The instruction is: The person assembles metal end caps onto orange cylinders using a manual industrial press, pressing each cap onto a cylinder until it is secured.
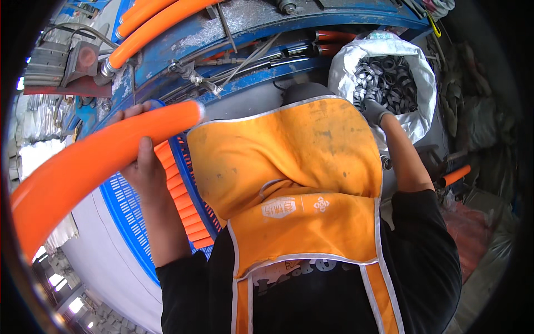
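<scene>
My left hand is wrapped round a thick, glossy orange tube, thumb on the near side and fingers on the far side. The tube slants from the lower left up to its pale end near my apron. On the right, my right hand, in a grey glove, reaches into a white sack of metal rings. Its fingers are down among the rings, so whether they grip one is hidden.
Beside my left forearm stands a blue plastic basket with several orange tubes in it. Ahead is a blue metal bench with more orange tubes and rods on it. Another orange tube lies at the right.
</scene>
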Demonstrator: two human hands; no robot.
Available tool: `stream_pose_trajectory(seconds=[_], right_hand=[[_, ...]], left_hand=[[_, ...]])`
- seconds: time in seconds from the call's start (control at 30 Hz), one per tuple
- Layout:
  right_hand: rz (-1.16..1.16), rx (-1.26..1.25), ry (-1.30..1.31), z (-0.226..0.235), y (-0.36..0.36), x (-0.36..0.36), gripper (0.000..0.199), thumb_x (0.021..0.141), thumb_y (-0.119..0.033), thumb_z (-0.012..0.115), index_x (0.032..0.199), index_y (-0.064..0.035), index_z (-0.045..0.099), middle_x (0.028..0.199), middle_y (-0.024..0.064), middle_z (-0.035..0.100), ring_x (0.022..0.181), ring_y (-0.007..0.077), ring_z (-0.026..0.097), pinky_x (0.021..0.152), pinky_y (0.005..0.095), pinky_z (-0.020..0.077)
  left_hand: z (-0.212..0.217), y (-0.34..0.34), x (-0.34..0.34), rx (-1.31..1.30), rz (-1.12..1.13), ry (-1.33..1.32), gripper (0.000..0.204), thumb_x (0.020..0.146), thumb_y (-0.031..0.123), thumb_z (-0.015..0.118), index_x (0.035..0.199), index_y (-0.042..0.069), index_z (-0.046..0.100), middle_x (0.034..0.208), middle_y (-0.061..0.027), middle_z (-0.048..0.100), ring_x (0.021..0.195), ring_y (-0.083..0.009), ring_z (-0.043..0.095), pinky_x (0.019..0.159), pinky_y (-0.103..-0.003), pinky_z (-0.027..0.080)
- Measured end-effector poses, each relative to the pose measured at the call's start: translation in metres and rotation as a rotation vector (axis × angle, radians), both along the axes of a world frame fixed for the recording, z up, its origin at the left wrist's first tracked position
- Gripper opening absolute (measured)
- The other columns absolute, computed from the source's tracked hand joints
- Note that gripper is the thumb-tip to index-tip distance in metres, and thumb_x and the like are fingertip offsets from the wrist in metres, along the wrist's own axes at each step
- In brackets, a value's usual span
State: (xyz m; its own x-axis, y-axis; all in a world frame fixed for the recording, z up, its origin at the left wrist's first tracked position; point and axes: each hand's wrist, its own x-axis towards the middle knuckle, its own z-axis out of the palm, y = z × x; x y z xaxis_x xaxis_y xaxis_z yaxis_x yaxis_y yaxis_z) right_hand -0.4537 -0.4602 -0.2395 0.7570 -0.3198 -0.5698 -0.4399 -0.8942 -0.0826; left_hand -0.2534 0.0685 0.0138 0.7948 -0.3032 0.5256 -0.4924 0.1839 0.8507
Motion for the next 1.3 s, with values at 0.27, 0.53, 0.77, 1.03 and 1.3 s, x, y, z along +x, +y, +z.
stream_pose_trajectory(seconds=[0.27,0.53,0.77,1.03,1.3], right_hand=[[0.421,-0.154,-0.059,0.024,-0.022,-0.014,0.041,0.086,-0.036,0.062,0.104,-0.0002,0.069,0.096,0.0276,0.068,0.095,0.0425,0.066,0.084,0.0486,0.0504],[-0.857,1.277,-0.624,0.082,-0.02,-0.016,0.039,0.1,-0.033,0.056,0.129,-0.0084,0.058,0.12,0.0088,0.066,0.104,0.0252,0.065,0.091,0.0387,0.0534],[-0.708,1.854,-0.943,0.164,0.063,0.009,0.044,0.102,-0.035,0.052,0.136,-0.0076,0.052,0.133,0.0077,0.059,0.123,0.0211,0.056,0.106,0.0394,0.0452],[0.056,0.819,-0.766,0.235,0.163,0.029,0.075,0.077,-0.022,0.083,0.139,-0.0019,0.047,0.129,0.0094,0.058,0.12,0.019,0.056,0.103,0.0329,0.0437],[0.11,1.037,-0.794,0.228,0.163,0.024,0.072,0.081,-0.037,0.078,0.137,-0.0019,0.048,0.123,0.01,0.056,0.111,0.0197,0.057,0.098,0.0314,0.0432]], left_hand=[[0.006,0.027,-0.006,0.555,0.358,-0.041,0.055,0.082,0.005,0.073,0.13,-0.006,0.048,0.114,-0.017,0.064,0.107,-0.0253,0.063,0.098,-0.038,0.048],[0.018,0.01,-0.026,0.91,0.297,-0.008,0.057,0.076,0.011,0.079,0.126,0.001,0.055,0.114,-0.0139,0.065,0.105,-0.0241,0.063,0.092,-0.035,0.049],[0.008,-0.001,-0.046,1.004,0.094,-0.086,0.057,0.073,0.012,0.075,0.126,0.003,0.056,0.118,-0.0173,0.064,0.11,-0.0349,0.062,0.094,-0.039,0.049],[0.004,-0.025,-0.069,1.132,-0.221,0.108,0.055,0.074,0.015,0.074,0.125,0.003,0.056,0.116,-0.0182,0.065,0.107,-0.0352,0.062,0.09,-0.039,0.05],[-0.006,-0.021,-0.073,1.183,-0.347,0.113,0.056,0.075,0.018,0.075,0.125,0.004,0.055,0.113,-0.0183,0.065,0.104,-0.0356,0.063,0.087,-0.04,0.05]])
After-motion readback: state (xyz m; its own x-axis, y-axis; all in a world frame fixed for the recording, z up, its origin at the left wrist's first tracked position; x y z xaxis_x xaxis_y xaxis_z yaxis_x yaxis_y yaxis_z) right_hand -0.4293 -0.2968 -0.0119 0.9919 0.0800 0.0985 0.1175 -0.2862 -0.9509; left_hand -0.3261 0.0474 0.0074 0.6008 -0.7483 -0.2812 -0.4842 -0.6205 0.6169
